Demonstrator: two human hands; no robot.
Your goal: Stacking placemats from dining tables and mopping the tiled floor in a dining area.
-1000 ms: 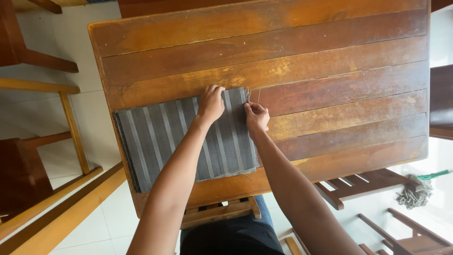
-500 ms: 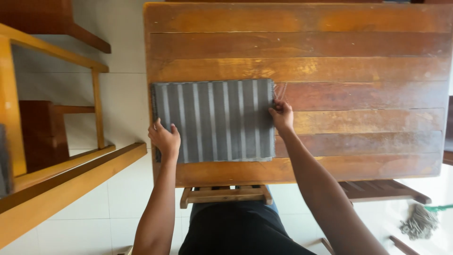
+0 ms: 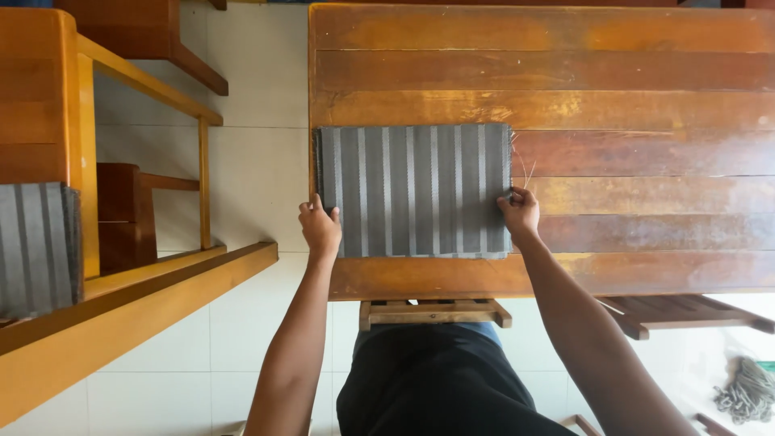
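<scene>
A grey striped placemat lies flat at the near left corner of a wooden plank table. My left hand grips the mat's left edge at the table's side. My right hand pinches the mat's right edge near its lower corner, where loose threads stick up. Both arms reach forward from my seat.
A second grey striped mat lies on a wooden bench at the far left. A wooden chair is under me, another wooden seat at the right. A grey rope bundle lies on the tiled floor.
My left hand moved from the mat's top right area to its left edge. The mat now lies squarer to the table edge, and the view has shifted right.
</scene>
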